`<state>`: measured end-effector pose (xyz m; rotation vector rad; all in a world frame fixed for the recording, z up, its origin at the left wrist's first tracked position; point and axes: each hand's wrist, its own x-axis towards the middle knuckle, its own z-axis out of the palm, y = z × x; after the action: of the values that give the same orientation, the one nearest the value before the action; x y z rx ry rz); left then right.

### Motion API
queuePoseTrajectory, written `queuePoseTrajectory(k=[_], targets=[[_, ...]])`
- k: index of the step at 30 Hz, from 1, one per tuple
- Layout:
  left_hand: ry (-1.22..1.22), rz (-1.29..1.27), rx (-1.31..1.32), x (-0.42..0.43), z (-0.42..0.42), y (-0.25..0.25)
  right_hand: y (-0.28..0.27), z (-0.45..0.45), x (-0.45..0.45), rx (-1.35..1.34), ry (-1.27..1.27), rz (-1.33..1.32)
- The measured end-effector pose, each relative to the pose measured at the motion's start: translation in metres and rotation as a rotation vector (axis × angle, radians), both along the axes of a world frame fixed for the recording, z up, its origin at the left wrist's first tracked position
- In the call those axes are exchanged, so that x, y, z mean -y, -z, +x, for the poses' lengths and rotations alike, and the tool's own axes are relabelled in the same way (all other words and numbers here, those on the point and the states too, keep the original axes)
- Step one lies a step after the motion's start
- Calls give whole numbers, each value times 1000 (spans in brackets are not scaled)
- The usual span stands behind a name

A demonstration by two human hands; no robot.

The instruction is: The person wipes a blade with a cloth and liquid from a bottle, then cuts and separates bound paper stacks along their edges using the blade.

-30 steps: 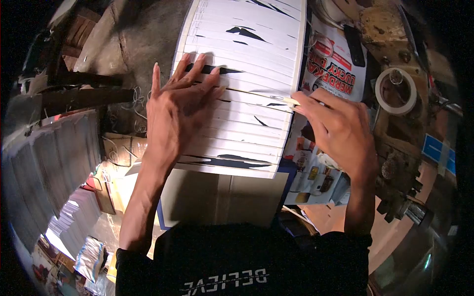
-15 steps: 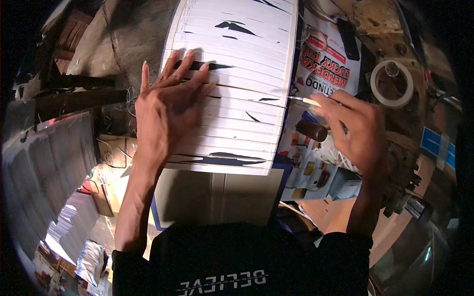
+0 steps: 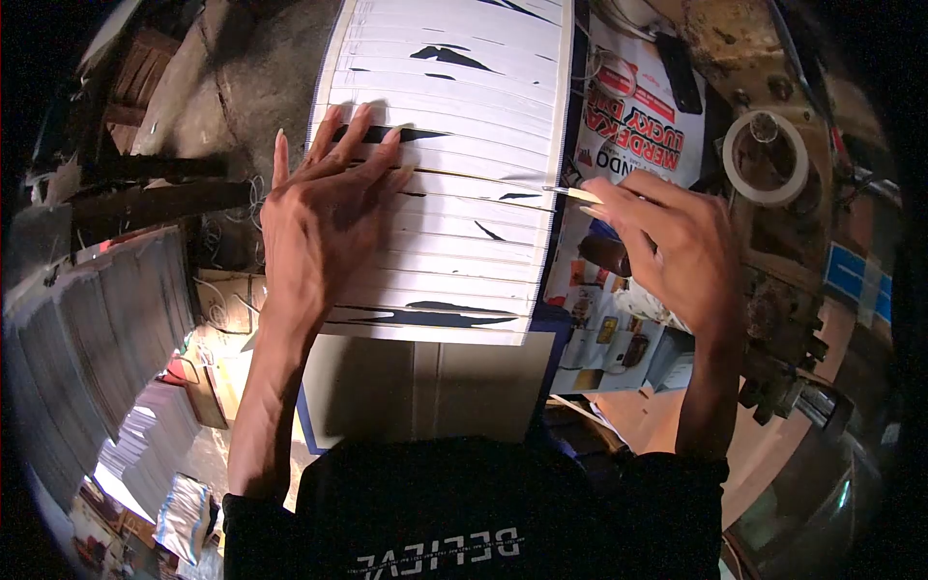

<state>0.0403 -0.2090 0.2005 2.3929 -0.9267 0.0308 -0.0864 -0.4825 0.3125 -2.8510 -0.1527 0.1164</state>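
A long white panel (image 3: 454, 261) ruled by crosswise lines and marked with black patches lies in front of me. My left hand (image 3: 324, 208) is pressed on its left part, fingers spread, holding nothing. The fingertips lie near a long black patch (image 3: 416, 134). My right hand (image 3: 667, 242) pinches a thin pen-like tool (image 3: 580, 194) with a pale handle and a narrow metal tip. That tip is at the panel's right border, by a crosswise line; whether it touches the surface I cannot tell. Its exact kind is unclear.
A roll of tape (image 3: 766, 160) sits at the right on a rusty metal machine part (image 3: 773, 251). Behind my right hand are a printed banner (image 3: 633, 126) and a dark bottle (image 3: 604, 253), partly covered. Stacked sheets (image 3: 106, 329) stand at the left.
My right hand has moved left with the tool, bringing the tip further in over the panel's right border. The panel has shifted slightly left. My left hand stays pressed on it.
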Motion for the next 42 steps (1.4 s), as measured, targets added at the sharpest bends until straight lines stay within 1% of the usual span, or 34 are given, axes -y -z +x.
queuePoseTrajectory(k=[3,7,9,12,16,18,23,25,27,31,35,37,40,42], targets=[[4,-6,-1,-1,1,-1,-5,1,1,-9,-20,-67],[-10,-12,-6,1,0,-1,-7,1,2,44,-34,-39],[-9,-17,-11,0,0,0,-8,1,-5,-23,14,-1],[-3,-22,-17,-1,0,3,3,0,-3,-5,1,-36],[-8,-38,-38,-1,0,2,-1,0,-2,-58,35,-27],[-4,-26,-34,-1,0,1,-1,0,0,26,6,12],[-2,-12,0,-1,1,6,-1,1,-1,-24,0,-46],[-6,-30,-30,-1,0,4,-3,0,1,-39,-7,-52],[-4,-30,-31,-2,0,2,-4,0,3,23,-23,-11],[-7,-32,18,-1,0,11,-2,0,-1,9,-15,34],[-1,-37,-4,-2,1,10,-1,0,-2,-27,3,28],[-10,-76,39,-1,1,17,0,1,-2,-35,8,41],[-5,-55,7,-1,0,9,2,1,-1,6,-19,75],[-8,-68,-23,-1,-2,1,2,0,-1,-40,4,40]])
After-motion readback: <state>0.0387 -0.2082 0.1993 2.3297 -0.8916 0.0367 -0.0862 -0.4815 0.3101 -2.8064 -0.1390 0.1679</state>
